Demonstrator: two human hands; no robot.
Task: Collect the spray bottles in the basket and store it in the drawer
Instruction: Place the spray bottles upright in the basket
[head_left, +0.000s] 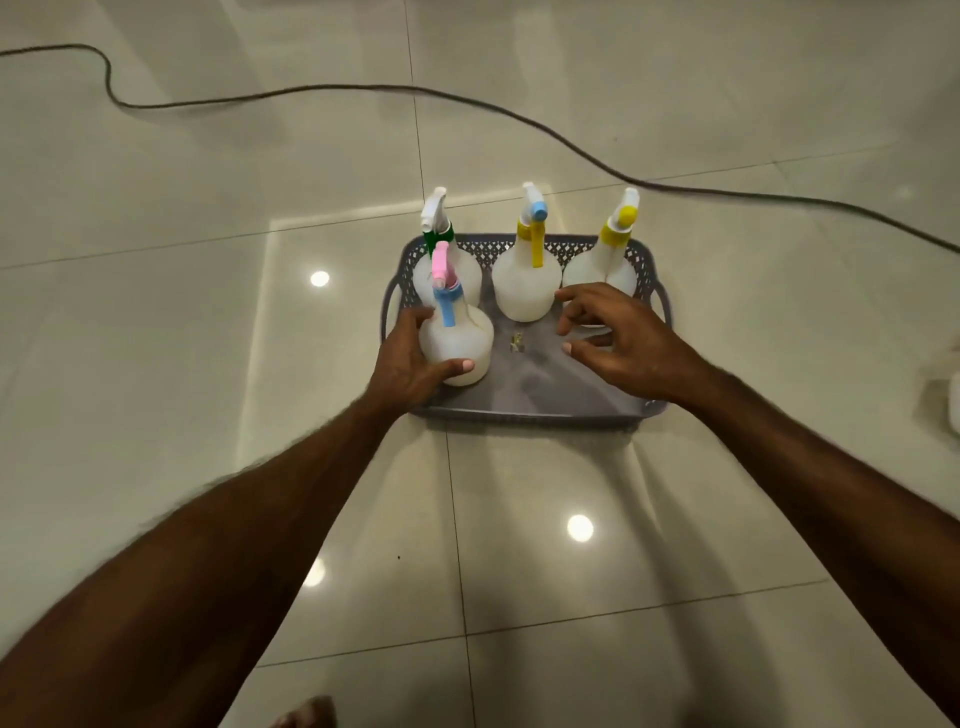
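Where the grey basket (524, 410) sits on the tiled floor (156, 338), four spray bottles stand upright inside it: three along the far wall and the pink-and-blue-topped bottle (457, 343) at the near left. The left hand (410, 364) has its grip clamped around that bottle's body. The right hand (618, 338) hovers over the basket's right half, fingers spread apart, holding nothing. A dark cable (363, 91) crosses the floor beyond.

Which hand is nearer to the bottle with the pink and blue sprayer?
Left. The left hand is wrapped around the pink and blue sprayer bottle in the basket; the right hand hovers open, apart, on its right.
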